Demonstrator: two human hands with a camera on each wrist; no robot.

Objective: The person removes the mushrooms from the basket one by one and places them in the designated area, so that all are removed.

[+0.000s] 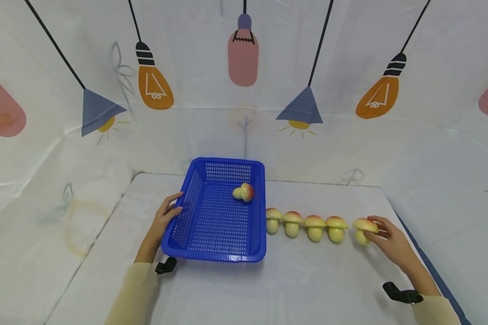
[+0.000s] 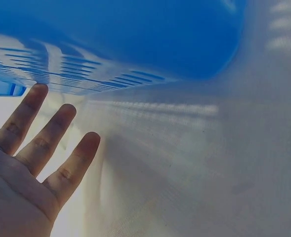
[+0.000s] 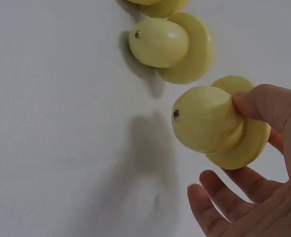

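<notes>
Nearest the person, the right hand (image 1: 392, 241) pinches the end mushroom (image 1: 363, 229) by thumb and fingers at the right end of a row, just beside four more mushrooms (image 1: 303, 224) standing between it and the blue basket (image 1: 195, 189). The left hand (image 1: 164, 219) rests with straight fingers against the basket's left wall, holding nothing. Farther back, one mushroom (image 1: 244, 192) lies inside the basket; bare white table (image 1: 309, 280) lies in front of the row, and the printed backdrop (image 1: 244, 90) rises close behind the table's far edge.

Blue perforated basket (image 1: 195, 212); toy mushrooms (image 1: 314, 227) pale yellow with red-flushed caps; white tabletop (image 1: 309, 280); backdrop (image 1: 244, 58) patterned with lamps.
</notes>
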